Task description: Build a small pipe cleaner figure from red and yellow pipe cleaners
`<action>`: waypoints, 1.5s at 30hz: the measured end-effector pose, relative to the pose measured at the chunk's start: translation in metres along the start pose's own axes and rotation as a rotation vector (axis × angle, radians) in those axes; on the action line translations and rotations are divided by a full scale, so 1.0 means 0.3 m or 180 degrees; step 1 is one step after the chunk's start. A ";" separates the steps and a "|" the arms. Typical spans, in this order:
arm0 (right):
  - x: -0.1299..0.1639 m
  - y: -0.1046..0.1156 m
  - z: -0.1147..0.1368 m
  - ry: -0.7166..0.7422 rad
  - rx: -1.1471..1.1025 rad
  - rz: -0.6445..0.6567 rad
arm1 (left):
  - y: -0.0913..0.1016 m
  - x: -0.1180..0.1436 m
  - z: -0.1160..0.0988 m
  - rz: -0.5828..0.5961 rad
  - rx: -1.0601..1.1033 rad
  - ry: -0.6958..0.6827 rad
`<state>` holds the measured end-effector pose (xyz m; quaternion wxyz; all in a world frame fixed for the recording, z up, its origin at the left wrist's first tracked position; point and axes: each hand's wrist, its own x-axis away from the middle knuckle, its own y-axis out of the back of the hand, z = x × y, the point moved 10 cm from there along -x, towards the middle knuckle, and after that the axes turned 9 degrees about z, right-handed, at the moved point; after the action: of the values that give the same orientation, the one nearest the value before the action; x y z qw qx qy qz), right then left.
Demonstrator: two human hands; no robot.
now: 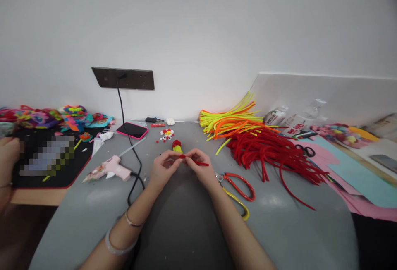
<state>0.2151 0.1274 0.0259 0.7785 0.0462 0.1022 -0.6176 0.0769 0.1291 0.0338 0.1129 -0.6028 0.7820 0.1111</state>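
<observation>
My left hand (166,166) and my right hand (200,164) meet over the middle of the grey table (279,228). Between their fingertips they pinch a red pipe cleaner (203,163), whose free end sticks out to the right past my right fingers. Just beyond my fingers is a small piece of red and yellow fuzzy work (177,146); whether it is joined to the red pipe cleaner I cannot tell. Orange-and-yellow-handled pliers (238,189) lie beside my right wrist. Red and white pompoms or beads (167,134) are scattered behind the work.
A pink glue gun (110,170) with a black cord lies left, near a phone (132,130). Bundles of yellow-orange pipe cleaners (229,117) and red ones (263,150) lie right, before bottles (297,121). Another person's hand (8,154) is at far left, by a black mat (71,166).
</observation>
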 end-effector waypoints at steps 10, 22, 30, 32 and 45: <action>-0.006 0.037 0.008 0.0335 0.0268 -0.0266 | -0.039 -0.013 0.099 0.0258 0.0844 0.0712; -0.003 0.024 0.038 0.0271 0.0224 -0.0103 | -0.089 0.014 0.155 0.0470 0.1656 0.1250; 0.005 0.044 0.020 0.0243 0.0054 -0.0273 | -0.095 0.016 0.143 0.0440 0.1948 0.1241; 0.004 0.043 0.011 0.0195 0.0022 -0.0259 | -0.101 0.018 0.143 0.0490 0.1954 0.1285; 0.012 0.021 0.111 0.0867 0.0635 -0.0208 | -0.118 0.020 0.152 0.0670 0.1953 0.1533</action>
<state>0.2256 0.1188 0.0572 0.7285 0.2032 0.1463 -0.6377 0.1117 0.1290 -0.0126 0.0891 -0.4666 0.8404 -0.2609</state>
